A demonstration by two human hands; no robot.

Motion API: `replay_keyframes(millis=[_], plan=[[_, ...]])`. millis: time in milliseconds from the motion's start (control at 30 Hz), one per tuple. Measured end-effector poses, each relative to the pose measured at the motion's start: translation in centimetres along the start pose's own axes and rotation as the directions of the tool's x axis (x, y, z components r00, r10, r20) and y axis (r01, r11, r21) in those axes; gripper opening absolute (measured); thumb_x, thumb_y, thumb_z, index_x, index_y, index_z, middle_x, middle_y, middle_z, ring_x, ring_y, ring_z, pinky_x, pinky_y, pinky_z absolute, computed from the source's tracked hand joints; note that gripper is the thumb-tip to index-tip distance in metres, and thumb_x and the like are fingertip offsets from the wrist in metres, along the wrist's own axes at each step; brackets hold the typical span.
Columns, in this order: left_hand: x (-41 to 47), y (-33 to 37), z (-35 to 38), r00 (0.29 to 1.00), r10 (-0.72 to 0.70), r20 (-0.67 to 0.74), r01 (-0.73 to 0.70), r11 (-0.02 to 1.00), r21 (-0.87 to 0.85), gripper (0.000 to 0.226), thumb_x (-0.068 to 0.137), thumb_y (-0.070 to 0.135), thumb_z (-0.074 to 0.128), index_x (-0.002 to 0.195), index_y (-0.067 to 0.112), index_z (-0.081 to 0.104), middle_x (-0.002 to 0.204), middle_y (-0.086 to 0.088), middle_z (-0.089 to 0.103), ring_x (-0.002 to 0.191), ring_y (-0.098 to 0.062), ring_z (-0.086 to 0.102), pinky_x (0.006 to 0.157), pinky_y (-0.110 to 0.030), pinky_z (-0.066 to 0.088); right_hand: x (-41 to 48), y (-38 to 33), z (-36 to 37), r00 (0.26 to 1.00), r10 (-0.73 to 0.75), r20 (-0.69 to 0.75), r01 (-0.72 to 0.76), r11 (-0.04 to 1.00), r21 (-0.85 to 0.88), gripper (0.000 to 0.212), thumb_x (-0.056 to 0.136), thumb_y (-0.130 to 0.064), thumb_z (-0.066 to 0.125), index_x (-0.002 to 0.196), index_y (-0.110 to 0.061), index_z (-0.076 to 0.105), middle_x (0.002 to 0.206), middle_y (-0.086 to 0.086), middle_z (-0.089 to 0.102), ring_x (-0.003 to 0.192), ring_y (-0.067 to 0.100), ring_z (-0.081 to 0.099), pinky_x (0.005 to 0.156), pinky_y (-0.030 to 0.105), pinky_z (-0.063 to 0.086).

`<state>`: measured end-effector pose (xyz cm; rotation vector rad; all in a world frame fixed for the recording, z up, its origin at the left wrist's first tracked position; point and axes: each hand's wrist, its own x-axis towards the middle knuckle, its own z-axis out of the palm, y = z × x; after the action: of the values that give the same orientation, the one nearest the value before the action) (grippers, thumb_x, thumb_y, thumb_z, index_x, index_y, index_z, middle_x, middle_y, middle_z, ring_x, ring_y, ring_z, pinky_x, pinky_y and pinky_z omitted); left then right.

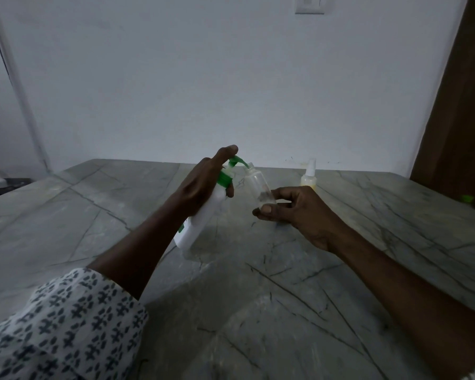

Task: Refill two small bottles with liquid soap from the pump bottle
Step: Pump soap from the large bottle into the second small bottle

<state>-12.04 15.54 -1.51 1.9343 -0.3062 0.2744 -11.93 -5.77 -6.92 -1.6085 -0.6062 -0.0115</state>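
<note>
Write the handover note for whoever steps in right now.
Left hand: grips the tilted pump bottle, forefinger on the pump head.
Right hand: holds the small clear bottle, mouth at the spout.
Second small bottle: stands on the table behind, top on, yellowish inside.
Done: little; the clear bottle looks nearly empty.
Left: fill it, check the second.

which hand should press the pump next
Left. The left hand grips the pump bottle with a finger on its pump head; the right hand holds the small bottle up to it.
</note>
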Motion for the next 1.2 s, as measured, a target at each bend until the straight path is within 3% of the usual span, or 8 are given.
replay_keyframes(millis=[133,333,533,733,867,1033,1133,1200], plan=[[-0.1,0.0,0.2,1.000,-0.012,0.007,0.012,1.000,-0.016,0.070,0.096,0.061,0.036,0.061,0.009,0.067,0.066,-0.018,0.066,0.060,-0.024,0.059,0.068,-0.033,0.048,0.1,0.6,-0.1,0.999,0.001,-0.033,0.004,0.988,0.154,0.028,0.084,0.004,0.066,0.112,0.008,0.064,0.094,0.023,0.074,0.084,0.032,0.075,0.076,0.034,0.062],[0.0,0.1,0.2,1.000,-0.011,-0.010,0.011,1.000,-0.008,0.050,0.100,0.046,0.036,0.081,0.010,0.066,0.062,-0.012,0.065,0.058,-0.023,0.057,0.067,-0.032,0.047,0.2,0.7,-0.1,0.997,-0.043,-0.069,0.053,0.987,0.149,0.024,0.080,0.011,0.067,0.104,0.007,0.067,0.085,0.015,0.076,0.076,0.027,0.075,0.069,0.029,0.061],[0.8,-0.6,0.5,1.000,0.028,0.006,-0.028,0.997,0.068,0.058,0.100,0.042,0.035,0.064,0.008,0.065,0.062,-0.011,0.068,0.059,-0.021,0.057,0.072,-0.034,0.046,-0.1,1.4,0.6,0.999,-0.004,-0.046,0.013,0.982,0.188,0.038,0.081,0.013,0.067,0.118,0.009,0.062,0.100,0.018,0.075,0.086,0.031,0.075,0.076,0.032,0.062],[1.0,-0.8,0.6,0.999,0.035,0.026,-0.038,0.995,0.091,0.086,0.096,0.071,0.023,0.047,0.015,0.064,0.058,-0.010,0.066,0.056,-0.018,0.061,0.073,-0.035,0.049,0.1,1.4,0.4,0.996,-0.010,-0.088,0.027,0.981,0.190,0.030,0.082,0.011,0.066,0.111,0.008,0.066,0.094,0.016,0.076,0.081,0.028,0.075,0.074,0.031,0.062],[1.0,-0.7,0.7,1.000,0.015,0.023,-0.017,0.997,0.072,0.074,0.095,0.063,0.035,0.048,0.016,0.066,0.061,-0.013,0.067,0.057,-0.022,0.059,0.075,-0.039,0.049,0.1,1.5,0.3,0.995,-0.021,-0.097,0.037,0.985,0.168,0.028,0.082,0.010,0.067,0.109,0.007,0.067,0.092,0.016,0.076,0.081,0.030,0.075,0.076,0.033,0.062],[0.8,-0.5,0.7,1.000,0.015,-0.011,-0.014,0.996,0.086,0.053,0.098,0.044,0.038,0.069,0.009,0.066,0.063,-0.012,0.069,0.054,-0.018,0.056,0.070,-0.032,0.047,-0.1,1.6,0.3,0.997,-0.022,-0.076,0.033,0.989,0.142,0.028,0.081,0.008,0.069,0.109,0.006,0.068,0.093,0.016,0.076,0.083,0.032,0.075,0.077,0.034,0.062],[0.7,-0.5,0.8,0.999,0.042,-0.023,-0.039,0.991,0.131,0.052,0.099,0.036,0.036,0.063,0.009,0.063,0.060,-0.008,0.068,0.051,-0.015,0.053,0.071,-0.032,0.045,-0.2,1.6,0.5,0.998,-0.014,-0.064,0.023,0.988,0.150,0.027,0.081,0.010,0.068,0.106,0.001,0.069,0.089,0.013,0.077,0.079,0.028,0.075,0.074,0.030,0.062],[0.7,-0.6,0.8,0.998,0.063,-0.022,-0.060,0.992,0.108,0.054,0.097,0.042,0.037,0.064,0.008,0.064,0.059,-0.009,0.068,0.054,-0.017,0.054,0.073,-0.034,0.046,-0.2,1.6,0.5,0.998,-0.013,-0.068,0.024,0.987,0.158,0.026,0.081,0.010,0.068,0.104,-0.002,0.070,0.089,0.012,0.077,0.079,0.026,0.075,0.073,0.029,0.061]])
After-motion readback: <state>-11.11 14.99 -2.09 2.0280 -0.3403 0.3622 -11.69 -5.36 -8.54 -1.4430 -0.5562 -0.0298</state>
